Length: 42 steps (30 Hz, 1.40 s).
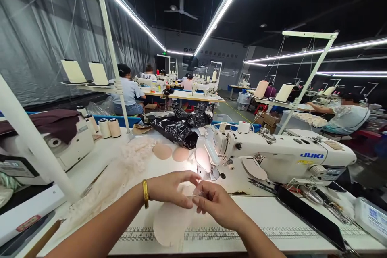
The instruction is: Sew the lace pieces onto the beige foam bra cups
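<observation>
My left hand and my right hand meet just in front of the needle of a white JUKI sewing machine. Both are closed in a pinch on a pale beige padded cup, which hangs down onto the white table. A gold bangle sits on my left wrist. Two more beige cups lie on the table behind my hands. A heap of cream lace lies to the left.
Scissors and a black strip lie right of the machine. A black plastic bag, thread spools and a thread stand stand behind. A second machine is at left. Other people sew at rows beyond.
</observation>
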Motion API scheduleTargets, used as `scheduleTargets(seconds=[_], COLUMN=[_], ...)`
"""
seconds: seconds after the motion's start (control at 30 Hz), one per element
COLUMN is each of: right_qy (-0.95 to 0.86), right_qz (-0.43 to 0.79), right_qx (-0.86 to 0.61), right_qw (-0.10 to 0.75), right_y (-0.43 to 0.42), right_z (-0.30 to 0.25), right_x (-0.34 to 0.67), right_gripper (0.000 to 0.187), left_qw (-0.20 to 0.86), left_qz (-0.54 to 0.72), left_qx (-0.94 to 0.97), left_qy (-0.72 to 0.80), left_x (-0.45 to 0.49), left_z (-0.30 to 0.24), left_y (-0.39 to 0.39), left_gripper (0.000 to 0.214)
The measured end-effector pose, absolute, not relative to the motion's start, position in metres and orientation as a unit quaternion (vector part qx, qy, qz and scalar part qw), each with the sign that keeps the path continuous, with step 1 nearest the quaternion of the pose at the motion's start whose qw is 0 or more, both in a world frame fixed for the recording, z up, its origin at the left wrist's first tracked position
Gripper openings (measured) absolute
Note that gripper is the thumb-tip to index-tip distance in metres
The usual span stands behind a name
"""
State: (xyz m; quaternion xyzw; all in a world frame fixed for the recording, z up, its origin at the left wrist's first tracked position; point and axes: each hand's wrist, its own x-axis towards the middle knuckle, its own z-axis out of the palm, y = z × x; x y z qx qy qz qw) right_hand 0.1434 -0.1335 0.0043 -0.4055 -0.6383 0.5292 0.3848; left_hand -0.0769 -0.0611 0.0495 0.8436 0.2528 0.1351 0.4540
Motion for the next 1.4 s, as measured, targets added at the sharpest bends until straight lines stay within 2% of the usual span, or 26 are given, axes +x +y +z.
scheduleTargets(seconds=[0.1,0.27,0.33,0.43,0.5,0.57,0.7,0.83,1.03,1.23,1.4], right_qy=[-0.701,-0.763,-0.777,-0.811,-0.838,-0.859,-0.884,-0.900,-0.899,-0.899,-0.898], right_qz=[0.404,0.070,0.007,0.006,0.023,0.043,0.071,0.079,0.041,0.070,0.056], right_qx=[-0.452,-0.461,-0.437,-0.441,-0.440,-0.420,-0.380,-0.346,-0.347,-0.354,-0.335], right_qw=[0.375,0.446,0.453,0.384,0.322,0.289,0.264,0.254,0.265,0.248,0.278], right_y=[-0.140,-0.140,-0.134,-0.120,-0.109,-0.100,-0.084,-0.072,-0.075,-0.079,-0.078], right_z=[0.024,0.032,0.021,-0.005,-0.024,-0.038,-0.048,-0.047,-0.045,-0.039,-0.045], right_x=[0.152,0.151,0.147,0.148,0.157,0.170,0.198,0.218,0.230,0.233,0.235], right_gripper=[0.019,0.015,0.024,0.034,0.033,0.029,0.029,0.038,0.041,0.038,0.036], left_qw=[0.408,0.259,0.200,0.076,0.013,-0.004,-0.047,-0.083,-0.058,-0.028,-0.009], left_qz=[0.125,0.263,0.299,0.245,0.146,0.075,0.084,0.057,0.119,0.157,0.202], left_qx=[0.868,0.873,0.876,0.922,0.955,0.968,0.977,0.979,0.972,0.970,0.961], left_qy=[0.256,0.320,0.321,0.290,0.259,0.238,0.189,0.176,0.192,0.185,0.188], left_x=[-0.075,-0.082,-0.088,-0.093,-0.090,-0.081,-0.047,-0.018,-0.017,-0.017,-0.016], left_z=[0.046,0.054,0.057,0.052,0.045,0.036,0.018,-0.004,-0.029,-0.033,-0.044], left_y=[-0.053,-0.051,-0.054,-0.062,-0.069,-0.072,-0.057,-0.035,-0.032,-0.031,-0.029], left_gripper=[0.023,0.014,0.015,0.015,0.012,0.017,0.019,0.019,0.023,0.024,0.023])
